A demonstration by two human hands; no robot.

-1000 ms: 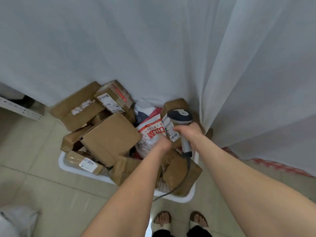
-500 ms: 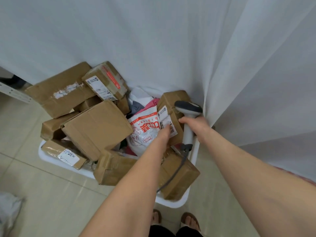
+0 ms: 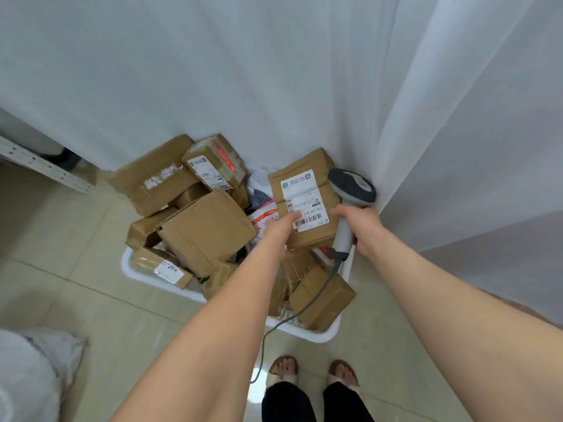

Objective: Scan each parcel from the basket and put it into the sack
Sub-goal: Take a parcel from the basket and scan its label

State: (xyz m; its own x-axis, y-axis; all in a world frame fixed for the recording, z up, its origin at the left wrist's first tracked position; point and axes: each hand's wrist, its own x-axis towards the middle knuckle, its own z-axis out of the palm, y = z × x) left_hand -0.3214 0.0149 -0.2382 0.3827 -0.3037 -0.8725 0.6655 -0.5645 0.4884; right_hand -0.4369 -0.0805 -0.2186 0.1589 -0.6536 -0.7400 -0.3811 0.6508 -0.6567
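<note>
Status: mid-cycle on one parcel [image 3: 304,161], at the scan step. Left hand [image 3: 278,231] grips its near-left corner, one digit lying on the edge of the label [image 3: 301,197], and holds it up over the far right end of the basket [image 3: 307,330], label facing me. Right hand [image 3: 364,228] is clenched round the handle of the scanner [image 3: 350,185]. The scanner head sits just beside the parcel's right edge, against the curtain [image 3: 274,71]. I see only the top of the head, not the window, so I can't tell if it's on the barcode or if a read has registered. Cable [image 3: 292,315] trails over the basket's near rim to the floor [image 3: 76,300]. Left to do: a lot. Basket is heaped over the rim: big plain box [image 3: 207,229] mid-pile, long flat box [image 3: 155,178] and red-striped box [image 3: 214,166] far left, white-and-red poly bag [image 3: 263,219] just left of the held parcel, small labelled box [image 3: 161,266] on the near-left rim, another box [image 3: 323,296] in the near right corner, more underneath. Sack [image 3: 33,370] is on the floor to my left, well apart from the basket. Its mouth and contents are out of view, so no count of what's done. My read: early in the job. This parcel needs a confirmed scan, then goes left into the sack, then the same for the rest.
</note>
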